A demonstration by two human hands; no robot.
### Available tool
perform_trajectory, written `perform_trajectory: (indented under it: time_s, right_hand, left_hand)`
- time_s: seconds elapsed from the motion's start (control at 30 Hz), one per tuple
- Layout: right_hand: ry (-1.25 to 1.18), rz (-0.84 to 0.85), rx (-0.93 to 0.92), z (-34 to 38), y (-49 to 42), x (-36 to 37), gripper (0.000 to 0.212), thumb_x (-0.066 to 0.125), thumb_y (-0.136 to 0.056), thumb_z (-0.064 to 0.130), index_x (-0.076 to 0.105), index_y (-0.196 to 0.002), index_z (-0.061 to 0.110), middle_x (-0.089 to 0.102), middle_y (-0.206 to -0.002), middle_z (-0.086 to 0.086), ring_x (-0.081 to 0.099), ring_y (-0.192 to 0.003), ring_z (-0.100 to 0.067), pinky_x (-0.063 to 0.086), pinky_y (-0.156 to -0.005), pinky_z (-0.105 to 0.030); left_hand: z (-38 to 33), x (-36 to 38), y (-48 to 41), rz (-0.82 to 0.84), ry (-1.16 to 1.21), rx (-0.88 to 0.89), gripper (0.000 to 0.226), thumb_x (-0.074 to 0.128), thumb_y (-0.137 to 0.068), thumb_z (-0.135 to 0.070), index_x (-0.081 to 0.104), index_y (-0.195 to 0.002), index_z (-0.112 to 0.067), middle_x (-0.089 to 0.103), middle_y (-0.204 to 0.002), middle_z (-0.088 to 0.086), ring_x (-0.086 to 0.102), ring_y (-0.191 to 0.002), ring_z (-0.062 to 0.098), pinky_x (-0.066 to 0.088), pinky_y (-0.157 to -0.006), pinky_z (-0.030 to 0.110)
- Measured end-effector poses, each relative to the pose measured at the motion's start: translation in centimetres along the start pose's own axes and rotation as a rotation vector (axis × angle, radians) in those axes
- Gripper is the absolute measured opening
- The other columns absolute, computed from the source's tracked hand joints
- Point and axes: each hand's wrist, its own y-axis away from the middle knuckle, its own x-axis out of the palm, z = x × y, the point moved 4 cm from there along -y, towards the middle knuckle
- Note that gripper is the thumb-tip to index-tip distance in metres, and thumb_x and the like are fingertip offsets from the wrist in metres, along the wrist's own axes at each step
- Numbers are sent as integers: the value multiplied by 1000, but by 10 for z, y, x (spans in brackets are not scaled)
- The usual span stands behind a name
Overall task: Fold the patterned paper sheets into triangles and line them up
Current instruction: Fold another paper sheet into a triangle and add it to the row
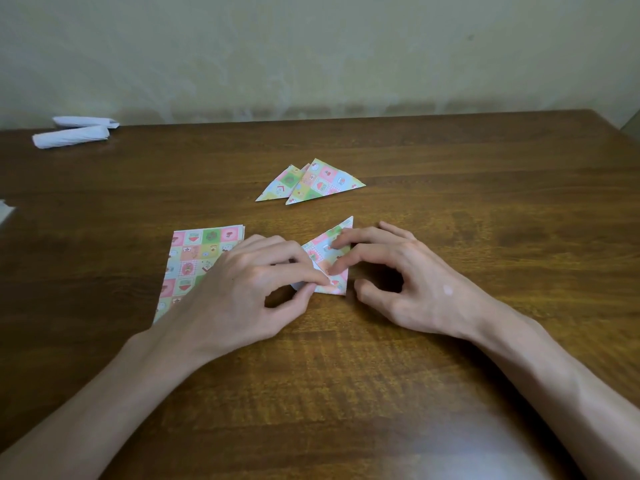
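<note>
Left hand (242, 292) seemingly pinches folded sheet (320, 249); right hand (408, 282) presses it.

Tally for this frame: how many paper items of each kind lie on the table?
Finished triangles: 2 clear, overlapping; possibly a third between
Triangle being folded: 1
Stack of unfolded patterned sheets: 1
White paper rolls: 2
White item cut off at left edge: 1
Total: 7
</note>
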Motion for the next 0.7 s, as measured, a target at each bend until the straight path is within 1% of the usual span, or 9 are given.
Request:
perform_trajectory:
  time_s: [0.1,0.27,0.37,0.47,0.6,0.7]
  right_hand:
    - [-4,-5,1,-1,0,0,33,57,-86,28,72,-114,39,56,-139,20,44,-137,6,14,-128,-44]
    - [9,-19,-13,0,0,2,24,61,-89,46,69,-111,39,56,-135,21,47,-136,5,16,-127,-45]
    - [16,-20,-19,-1,0,2,22,65,-90,45,68,-111,39,55,-135,21,47,-136,3,17,-127,-47]
    - [17,-24,-16,0,-1,2,23,64,-90,47,67,-111,40,55,-135,21,47,-136,2,17,-127,-46]
    - [21,-12,-11,2,-1,2,28,62,-87,43,66,-114,39,54,-135,21,46,-137,1,16,-127,-45]
    - [-2,25,-1,1,0,1,48,54,-80,28,60,-127,35,55,-137,22,43,-140,0,13,-128,-43]
  left_hand:
    - [1,-1,3,30,-49,36,23,65,-100,-32,77,-119,-29,67,-110,-12,62,-99,8,50,-82,35]
    - [1,-1,4,76,-127,70,28,61,-102,-33,73,-127,-32,66,-119,-10,62,-108,11,51,-86,36]
    - [1,-3,5,120,-152,63,33,59,-102,-37,69,-132,-35,64,-126,-10,59,-116,10,53,-89,38]
    - [1,-5,6,152,-158,52,36,56,-102,-38,66,-136,-37,62,-129,-10,58,-120,10,54,-90,40]
    - [1,-4,6,188,-171,47,37,54,-102,-40,65,-137,-37,58,-134,-11,55,-123,9,54,-90,40]
    - [1,-4,6,196,-154,48,36,56,-102,-38,65,-136,-37,56,-141,-14,54,-128,9,54,-92,41]
